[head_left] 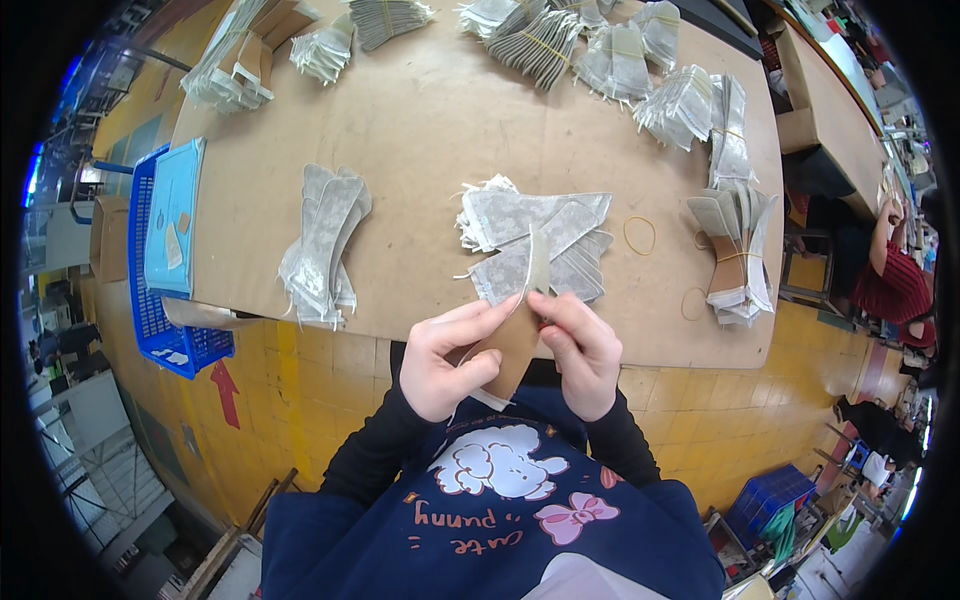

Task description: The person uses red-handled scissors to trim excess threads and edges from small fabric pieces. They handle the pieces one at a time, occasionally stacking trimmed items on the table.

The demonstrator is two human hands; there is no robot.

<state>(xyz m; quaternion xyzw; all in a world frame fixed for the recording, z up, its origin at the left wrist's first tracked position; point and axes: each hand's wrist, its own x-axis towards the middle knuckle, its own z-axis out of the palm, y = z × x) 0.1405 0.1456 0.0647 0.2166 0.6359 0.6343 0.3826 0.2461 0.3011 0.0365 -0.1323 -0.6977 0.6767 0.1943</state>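
Just over the table's front edge, I hold a flat, flared cut piece (516,348), brown on its broad face with a pale edge and a narrow upper end. My left hand (447,358) pinches its left edge between thumb and fingers. On its other edge, near the narrow part, the fingers of my right hand (584,355) are closed. Right behind lies a loose pile of similar grey pieces (540,222) with frayed white ends. To the left rests another overlapping stack of grey pieces (328,235). A loose rubber band (640,235) lies right of the pile.
A banded bundle (738,250) stands at the table's right side, and more bundles (535,48) line the far edge. At the left edge, a blue plastic basket (147,250) holds a light-blue folder (175,215). Another person (885,265) sits at the far right.
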